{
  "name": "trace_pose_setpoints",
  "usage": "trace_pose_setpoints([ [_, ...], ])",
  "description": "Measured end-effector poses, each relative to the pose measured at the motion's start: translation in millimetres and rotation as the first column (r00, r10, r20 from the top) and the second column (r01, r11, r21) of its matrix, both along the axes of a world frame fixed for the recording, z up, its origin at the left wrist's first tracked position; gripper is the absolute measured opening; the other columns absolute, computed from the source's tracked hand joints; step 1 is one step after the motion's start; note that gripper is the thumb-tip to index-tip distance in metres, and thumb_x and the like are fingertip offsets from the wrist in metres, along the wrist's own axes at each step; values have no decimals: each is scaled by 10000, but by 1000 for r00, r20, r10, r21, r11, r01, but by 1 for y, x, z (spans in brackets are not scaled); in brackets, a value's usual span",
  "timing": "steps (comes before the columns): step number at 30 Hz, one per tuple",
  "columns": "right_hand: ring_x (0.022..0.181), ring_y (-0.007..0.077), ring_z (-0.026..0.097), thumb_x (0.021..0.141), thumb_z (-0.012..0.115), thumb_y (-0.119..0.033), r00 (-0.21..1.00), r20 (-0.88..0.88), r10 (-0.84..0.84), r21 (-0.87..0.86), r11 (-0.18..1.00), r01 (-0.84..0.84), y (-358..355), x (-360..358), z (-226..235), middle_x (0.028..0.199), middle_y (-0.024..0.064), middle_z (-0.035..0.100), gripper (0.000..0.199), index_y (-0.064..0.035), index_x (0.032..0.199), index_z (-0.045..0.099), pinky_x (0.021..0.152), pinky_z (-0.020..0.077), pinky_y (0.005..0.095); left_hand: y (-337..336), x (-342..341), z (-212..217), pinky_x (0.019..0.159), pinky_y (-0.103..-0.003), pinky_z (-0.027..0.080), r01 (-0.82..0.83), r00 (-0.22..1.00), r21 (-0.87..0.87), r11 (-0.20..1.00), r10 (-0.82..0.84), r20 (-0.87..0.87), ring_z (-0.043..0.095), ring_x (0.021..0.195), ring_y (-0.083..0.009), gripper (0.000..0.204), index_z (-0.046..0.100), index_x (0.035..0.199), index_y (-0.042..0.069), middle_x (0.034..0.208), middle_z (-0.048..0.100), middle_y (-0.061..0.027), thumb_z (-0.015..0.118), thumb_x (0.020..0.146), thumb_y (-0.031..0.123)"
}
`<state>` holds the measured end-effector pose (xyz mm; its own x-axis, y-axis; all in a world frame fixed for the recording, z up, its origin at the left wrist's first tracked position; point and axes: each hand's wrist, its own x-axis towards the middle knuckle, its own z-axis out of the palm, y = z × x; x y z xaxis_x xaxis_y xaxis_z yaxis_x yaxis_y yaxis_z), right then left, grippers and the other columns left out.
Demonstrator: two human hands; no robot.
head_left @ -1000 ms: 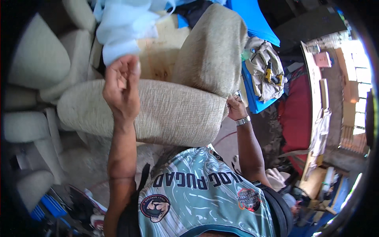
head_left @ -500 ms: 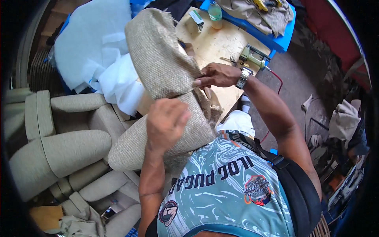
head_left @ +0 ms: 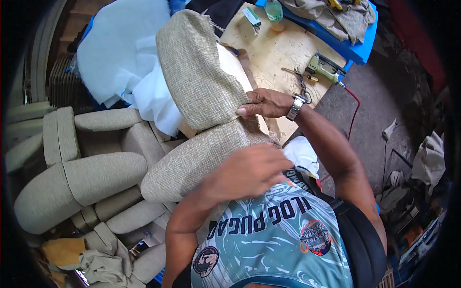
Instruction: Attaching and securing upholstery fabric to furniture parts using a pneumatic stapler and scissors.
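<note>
A cushion piece covered in beige-grey woven fabric (head_left: 194,72), bent across its middle by a crease, lies in front of me. Its upper part has a frayed fabric edge with pale padding (head_left: 235,65) showing beside it. My right hand (head_left: 269,102), with a metal watch at the wrist, pinches the fabric edge near the crease between thumb and fingers. Over the lower padded part (head_left: 192,163), close to my shirt, my left hand (head_left: 249,169) is smeared by motion, and its fingers cannot be made out.
A wooden board (head_left: 288,48) carries a green staple gun (head_left: 324,69) with a red hose, scissors (head_left: 301,79), a small box (head_left: 251,17) and a bottle (head_left: 274,10). White batting (head_left: 120,48) lies at the left, above several upholstered seat pieces (head_left: 105,175).
My left hand has moved right and toward my body, off the middle of the cushion. My right hand still pinches the fabric edge. The view has shifted slightly.
</note>
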<state>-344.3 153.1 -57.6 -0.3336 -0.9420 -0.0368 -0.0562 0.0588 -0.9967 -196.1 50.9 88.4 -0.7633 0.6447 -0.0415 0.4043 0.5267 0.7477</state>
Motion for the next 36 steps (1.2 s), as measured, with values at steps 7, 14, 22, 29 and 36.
trace_pose_setpoints([
  [7, 787, 137, 581, 954, 633, -453, 991, -69, -118, -103, 988, 111, 14, -3, 8, 821, 63, 659, 431, -24, 922, 663, 728, 469, 328, -69, -21, 3, 1065, -461, 421, -692, 655, -80, 717, 578, -487, 519, 1282, -383, 366, 664, 1103, 19, 1244, 644, -154, 786, 761, 64],
  [14, 715, 136, 517, 960, 641, -393, 990, 2, -138, -105, 985, 137, 18, -2, -5, 747, 63, 610, 386, -11, 905, 632, 673, 439, 344, -38, -39, -28, 1188, -578, 138, -770, 630, -190, 609, 678, -379, 184, 1470, -450, 804, 371, 1450, 48, 1549, 308, -224, 776, 762, 151],
  [22, 664, 166, 551, 968, 620, -426, 997, -4, -79, -55, 995, 78, -11, 13, 25, 706, 87, 622, 441, -7, 834, 660, 611, 427, 370, -54, -6, -28, 1162, -626, 185, -899, 438, -209, 385, 798, -413, 115, 1441, -557, 884, 307, 1474, 22, 1561, 168, -315, 791, 756, 199],
  [29, 739, 171, 620, 942, 679, -313, 991, -115, 73, 104, 993, -61, -75, 25, 45, 784, 80, 660, 345, 18, 858, 633, 677, 486, 330, -129, 38, -38, 1171, -589, 220, -894, 436, -77, 441, 817, -377, 141, 1444, -540, 900, 320, 1464, 10, 1566, 195, -280, 792, 707, 126],
  [36, 752, 383, 598, 930, 618, -440, 860, -498, 116, 12, 992, -127, -122, 32, 34, 768, 165, 577, 459, -27, 740, 558, 682, 466, 480, -154, 59, -51, 1171, -543, 234, -947, 313, -8, 322, 917, -246, 191, 1457, -486, 923, 289, 1494, 41, 1565, 162, -321, 802, 736, 157],
])
